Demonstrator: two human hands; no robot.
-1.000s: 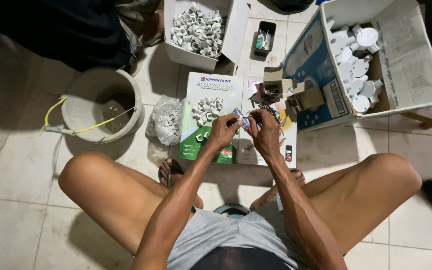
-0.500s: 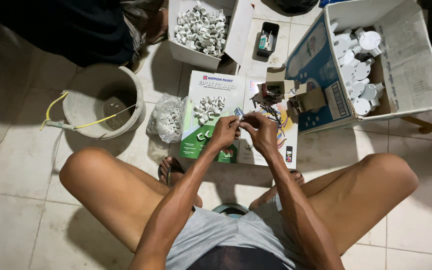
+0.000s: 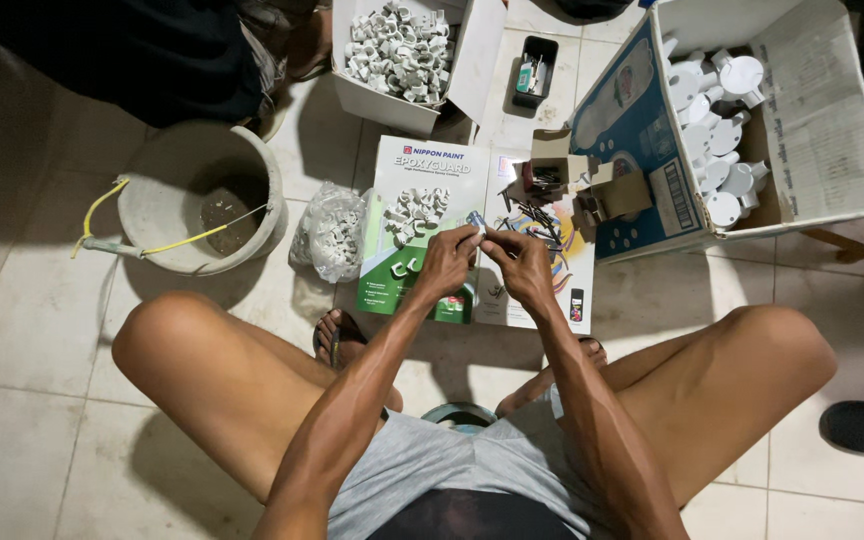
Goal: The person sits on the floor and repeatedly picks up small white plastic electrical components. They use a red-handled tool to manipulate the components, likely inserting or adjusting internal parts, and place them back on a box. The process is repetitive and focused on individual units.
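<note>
Person squats on the tiled floor. Left hand and right hand meet above a flattened printed carton, fingertips of both pinching one small white clip between them. Loose white clips lie on the carton just beyond; a grey bucket stands well left.
</note>
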